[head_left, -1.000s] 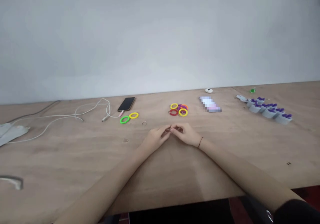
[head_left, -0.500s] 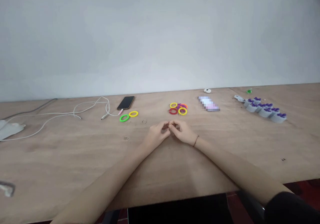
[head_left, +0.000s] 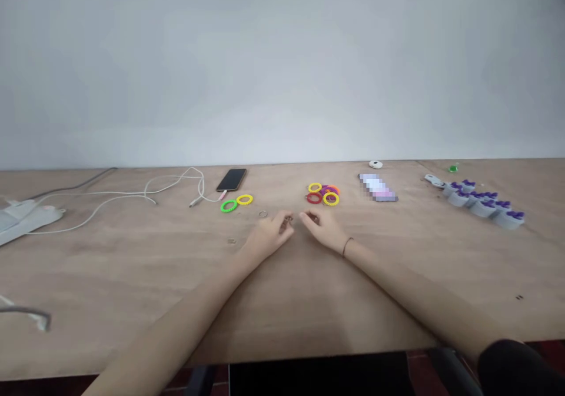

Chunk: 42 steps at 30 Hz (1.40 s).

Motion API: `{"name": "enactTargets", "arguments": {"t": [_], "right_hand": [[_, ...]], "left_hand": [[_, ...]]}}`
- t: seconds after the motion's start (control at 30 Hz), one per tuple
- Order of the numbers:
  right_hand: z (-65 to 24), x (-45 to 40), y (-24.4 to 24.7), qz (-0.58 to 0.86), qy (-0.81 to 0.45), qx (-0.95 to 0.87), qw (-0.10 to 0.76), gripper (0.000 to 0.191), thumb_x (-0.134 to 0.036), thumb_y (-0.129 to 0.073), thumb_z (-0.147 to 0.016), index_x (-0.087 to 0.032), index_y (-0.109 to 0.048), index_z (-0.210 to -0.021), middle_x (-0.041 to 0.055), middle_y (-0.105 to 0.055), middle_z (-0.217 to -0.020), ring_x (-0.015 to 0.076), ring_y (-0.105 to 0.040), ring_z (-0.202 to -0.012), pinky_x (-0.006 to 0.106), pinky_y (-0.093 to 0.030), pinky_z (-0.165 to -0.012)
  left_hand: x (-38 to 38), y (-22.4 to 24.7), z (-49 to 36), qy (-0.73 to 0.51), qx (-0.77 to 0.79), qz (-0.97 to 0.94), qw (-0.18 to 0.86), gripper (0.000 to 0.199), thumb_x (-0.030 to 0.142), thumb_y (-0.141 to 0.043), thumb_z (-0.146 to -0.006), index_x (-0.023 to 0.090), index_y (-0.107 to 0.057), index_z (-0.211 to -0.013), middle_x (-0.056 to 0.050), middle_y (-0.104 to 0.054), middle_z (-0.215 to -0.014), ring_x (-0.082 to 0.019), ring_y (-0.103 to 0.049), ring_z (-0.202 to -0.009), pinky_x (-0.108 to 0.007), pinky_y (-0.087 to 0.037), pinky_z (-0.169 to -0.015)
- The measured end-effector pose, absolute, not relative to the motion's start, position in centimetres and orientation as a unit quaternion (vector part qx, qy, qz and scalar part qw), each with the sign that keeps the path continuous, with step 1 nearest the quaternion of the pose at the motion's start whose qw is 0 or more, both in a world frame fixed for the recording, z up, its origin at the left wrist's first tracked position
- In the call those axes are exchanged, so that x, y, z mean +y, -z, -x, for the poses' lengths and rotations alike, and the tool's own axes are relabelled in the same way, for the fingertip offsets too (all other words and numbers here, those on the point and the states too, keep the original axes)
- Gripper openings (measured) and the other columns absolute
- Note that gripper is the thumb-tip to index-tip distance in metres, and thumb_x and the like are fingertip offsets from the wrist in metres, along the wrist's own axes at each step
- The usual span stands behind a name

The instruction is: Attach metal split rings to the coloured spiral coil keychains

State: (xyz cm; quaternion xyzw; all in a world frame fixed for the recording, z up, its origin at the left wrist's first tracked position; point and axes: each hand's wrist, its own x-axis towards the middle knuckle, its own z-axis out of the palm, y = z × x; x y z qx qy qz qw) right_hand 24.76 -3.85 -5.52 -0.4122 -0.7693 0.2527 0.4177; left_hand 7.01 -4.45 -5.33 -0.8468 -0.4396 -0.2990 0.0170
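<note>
My left hand [head_left: 269, 234] rests on the table with thumb and fingers pinched on a small, dark, metallic-looking bit [head_left: 289, 218], too small to name. Just to its right, a narrow gap away, my right hand [head_left: 324, 229] has its fingers curled in towards the thumb; anything within them is hidden. A loose metal ring [head_left: 263, 213] lies beside the left knuckles. Beyond the right hand sits a cluster of coil key rings: a red one [head_left: 314, 198], a yellow one [head_left: 331, 199], another yellow one [head_left: 315, 187], with purple and orange ones among them.
A green coil [head_left: 228, 206] and a yellow coil [head_left: 244, 199] lie left, near a black phone [head_left: 232, 179] on a white cable [head_left: 176, 176]. To the right are a blurred-screen phone [head_left: 378, 187], a white case [head_left: 375, 165] and several purple-topped white containers [head_left: 484, 209]. A power strip [head_left: 44, 219] is far left.
My hands were touching at the fingertips and have come slightly apart. The whole view has shifted a little, so things on the table appear further right.
</note>
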Motion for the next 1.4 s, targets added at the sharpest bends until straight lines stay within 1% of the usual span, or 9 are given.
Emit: {"name": "enactTargets", "arguments": {"t": [0.13, 0.3, 0.43, 0.7, 0.83, 0.97, 1.03, 1.2, 1.4], "right_hand": [[-20.2, 0.1, 5.1, 0.404, -0.114, -0.834, 0.359, 0.016, -0.019, -0.043, -0.082, -0.015, -0.059, -0.084, 0.0049, -0.061, -0.082, 0.0148, -0.053, -0.075, 0.026, -0.039, -0.07], [-12.0, 4.7, 5.3, 0.376, -0.033, -0.899, 0.224, 0.026, -0.022, -0.046, -0.082, -0.02, -0.054, -0.107, 0.0081, -0.054, -0.113, 0.02, -0.047, -0.102, 0.033, -0.036, -0.086], [-10.1, 6.5, 4.7, 0.426, -0.039, -0.884, 0.188, 0.021, -0.023, -0.044, -0.084, -0.015, -0.06, -0.095, 0.012, -0.056, -0.107, 0.0211, -0.049, -0.096, 0.033, -0.039, -0.081], [-22.4, 0.7, 5.8, 0.375, -0.049, -0.877, 0.298, 0.018, -0.023, -0.04, -0.087, -0.015, -0.056, -0.087, 0.0087, -0.058, -0.097, 0.017, -0.051, -0.09, 0.029, -0.039, -0.08], [-28.4, -3.5, 7.0, 0.377, -0.088, -0.872, 0.299, 0.012, -0.018, -0.044, -0.082, -0.018, -0.055, -0.086, 0.0063, -0.058, -0.101, 0.0154, -0.054, -0.083, 0.028, -0.042, -0.075], [-29.8, -4.5, 6.9, 0.42, -0.094, -0.842, 0.324, 0.037, -0.028, -0.055, -0.077, -0.02, -0.048, -0.112, 0.0079, -0.054, -0.113, 0.0189, -0.053, -0.093, 0.031, -0.042, -0.08], [-29.3, -4.0, 6.9, 0.449, -0.077, -0.826, 0.331, 0.046, -0.038, -0.059, -0.074, -0.02, -0.048, -0.115, 0.0094, -0.052, -0.116, 0.0224, -0.05, -0.102, 0.034, -0.04, -0.084], [-28.0, -3.5, 7.5, 0.455, -0.09, -0.825, 0.323, 0.021, -0.036, -0.054, -0.08, -0.019, -0.062, -0.09, 0.0076, -0.062, -0.096, 0.0193, -0.056, -0.088, 0.032, -0.041, -0.078], [-28.0, -5.4, 7.1, 0.431, -0.164, -0.803, 0.378, 0.02, -0.028, -0.052, -0.081, -0.022, -0.064, -0.096, 0.0031, -0.068, -0.092, 0.0173, -0.061, -0.08, 0.027, -0.044, -0.071]], "left_hand": [[-3.9, 4.6, -2.6, 0.356, -0.508, 0.784, -0.019, 0.022, 0.017, -0.05, -0.072, 0.018, -0.056, -0.093, -0.001, -0.067, -0.083, -0.014, -0.063, -0.071, -0.026, -0.05, -0.069], [-3.6, 4.5, 0.9, 0.416, -0.536, 0.731, -0.071, 0.023, 0.02, -0.047, -0.075, 0.017, -0.055, -0.097, -0.005, -0.067, -0.091, -0.016, -0.064, -0.079, -0.029, -0.053, -0.073], [-3.8, 4.7, 1.1, 0.434, -0.501, 0.74, -0.114, 0.025, 0.02, -0.046, -0.076, 0.016, -0.054, -0.099, -0.006, -0.067, -0.093, -0.016, -0.065, -0.082, -0.03, -0.053, -0.076], [-4.4, 5.1, -1.8, 0.34, -0.471, 0.801, -0.146, 0.028, 0.019, -0.047, -0.073, 0.017, -0.055, -0.099, -0.001, -0.069, -0.087, -0.015, -0.064, -0.078, -0.027, -0.051, -0.075], [-4.2, 5.7, -4.7, 0.292, -0.445, 0.835, -0.138, 0.027, 0.019, -0.048, -0.072, 0.019, -0.056, -0.097, 0.001, -0.067, -0.083, -0.013, -0.063, -0.07, -0.024, -0.049, -0.067], [-3.7, 5.9, -7.2, 0.26, -0.426, 0.863, -0.079, 0.024, 0.018, -0.049, -0.072, 0.018, -0.056, -0.095, 0.0, -0.065, -0.073, -0.014, -0.061, -0.064, -0.024, -0.045, -0.06], [-3.6, 5.9, -7.9, 0.25, -0.42, 0.871, -0.044, 0.022, 0.018, -0.049, -0.071, 0.018, -0.055, -0.093, 0.0, -0.063, -0.068, -0.015, -0.06, -0.062, -0.024, -0.043, -0.059], [-4.0, 6.0, -8.3, 0.232, -0.431, 0.872, -0.014, 0.021, 0.019, -0.049, -0.073, 0.019, -0.055, -0.093, 0.001, -0.061, -0.064, -0.014, -0.059, -0.059, -0.023, -0.04, -0.057], [-4.9, 6.0, -8.8, 0.221, -0.443, 0.869, -0.024, 0.022, 0.019, -0.05, -0.072, 0.019, -0.056, -0.093, 0.001, -0.062, -0.066, -0.014, -0.058, -0.058, -0.023, -0.039, -0.056]]}}
